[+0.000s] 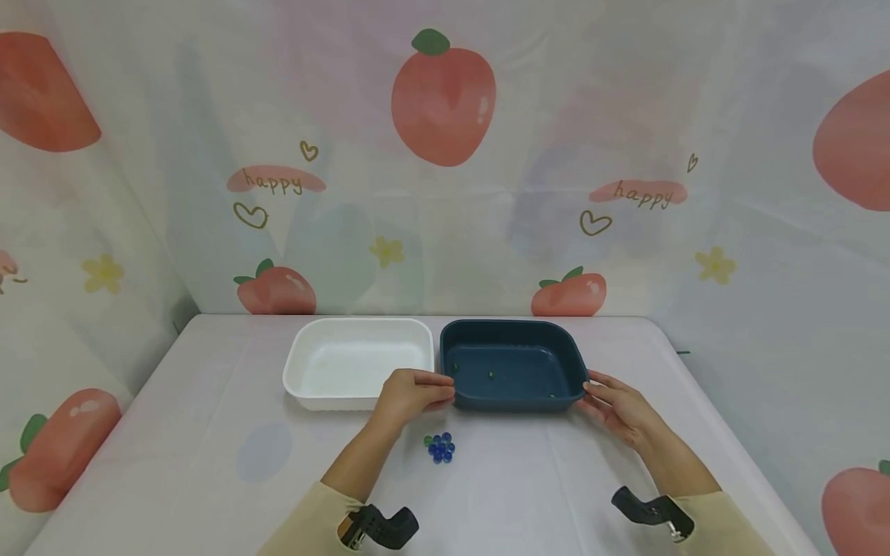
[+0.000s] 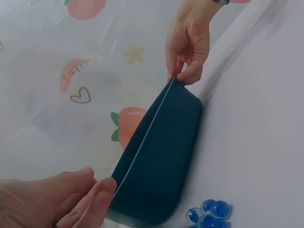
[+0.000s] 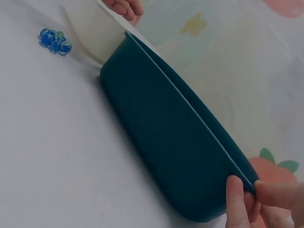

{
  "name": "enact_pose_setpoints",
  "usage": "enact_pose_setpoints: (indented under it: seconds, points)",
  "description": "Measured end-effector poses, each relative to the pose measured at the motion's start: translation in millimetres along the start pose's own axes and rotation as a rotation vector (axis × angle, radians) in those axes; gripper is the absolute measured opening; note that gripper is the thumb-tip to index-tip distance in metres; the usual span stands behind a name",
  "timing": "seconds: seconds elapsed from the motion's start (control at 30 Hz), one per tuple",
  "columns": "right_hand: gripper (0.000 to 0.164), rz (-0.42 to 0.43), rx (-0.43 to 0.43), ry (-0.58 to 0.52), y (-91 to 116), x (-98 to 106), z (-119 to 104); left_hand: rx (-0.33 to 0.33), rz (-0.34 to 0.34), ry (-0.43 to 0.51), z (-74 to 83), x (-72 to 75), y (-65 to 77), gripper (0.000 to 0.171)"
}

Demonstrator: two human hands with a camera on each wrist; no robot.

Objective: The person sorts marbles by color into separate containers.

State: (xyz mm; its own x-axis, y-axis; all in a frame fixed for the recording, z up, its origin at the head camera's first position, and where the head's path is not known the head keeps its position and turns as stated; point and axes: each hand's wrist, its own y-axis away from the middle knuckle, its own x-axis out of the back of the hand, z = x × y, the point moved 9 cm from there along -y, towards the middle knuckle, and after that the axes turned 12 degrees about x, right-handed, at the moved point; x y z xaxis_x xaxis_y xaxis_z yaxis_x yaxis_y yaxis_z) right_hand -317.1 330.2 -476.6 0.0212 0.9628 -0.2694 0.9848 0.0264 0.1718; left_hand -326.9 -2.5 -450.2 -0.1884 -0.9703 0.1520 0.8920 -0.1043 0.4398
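Your right grip (image 1: 621, 405) pinches the right front corner of the dark blue basin (image 1: 521, 363), digits on either side of the rim in the right wrist view. Your left grip (image 1: 410, 398) is at the opposite front corner, fingers reaching to the rim; whether they clasp it or merely touch, I cannot tell from these views.

Basin position: on the right half of the set-up, between your hands, just beside the white basin (image 1: 348, 363), long side toward you. It looks level (whether its base bears fully on the tabletop (image 1: 174, 448) is unclear). Hands at both ends presumably keep it balanced and steady; a corner probably offers a stiffer hold than mid-rim, and leaves the opening unobstructed.

Contents: a few small green specks (image 1: 490, 374) lie apart on the basin floor, too small to identify.

Blue marbles (image 1: 441, 448) sit in a tight cluster in front of the basins, with a green marble (image 1: 427, 441) at the left edge. Bunched like that, they probably brace one another against rolling. They lie clear of both hands, so the basin can likely be handled without disturbing them.
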Motion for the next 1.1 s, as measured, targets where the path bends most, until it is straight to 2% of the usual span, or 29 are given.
enact_pose_setpoints:
  seconds: [0.33,0.53,0.67,0.83,0.97,1.1]
  points:
    - [0.063,-0.001,-0.001,-0.017,-1,-1,0,0.017,-0.014,-0.050,-16.3,12.7,13.5,0.024]
    - [0.066,-0.001,-0.006,-0.006,-1,0,1,0.032,-0.006,-0.055,-36.3,20.0,16.3,0.024]
    - [0.065,-0.006,-0.005,-0.016,-1,0,1,0.036,0.034,-0.065,-47.8,25.1,16.1,0.024]
    - [0.055,-0.012,0.000,-0.047,-1,0,0,0.013,0.076,-0.065,-54.2,29.8,14.1,0.022]
    - [0.046,-0.003,-0.002,-0.049,0,1,0,-0.004,0.073,-0.047,-59.7,29.2,10.1,0.021]
    - [0.052,-0.006,-0.001,-0.035,0,0,0,-0.021,0.065,-0.043,-64.5,27.3,6.7,0.019]
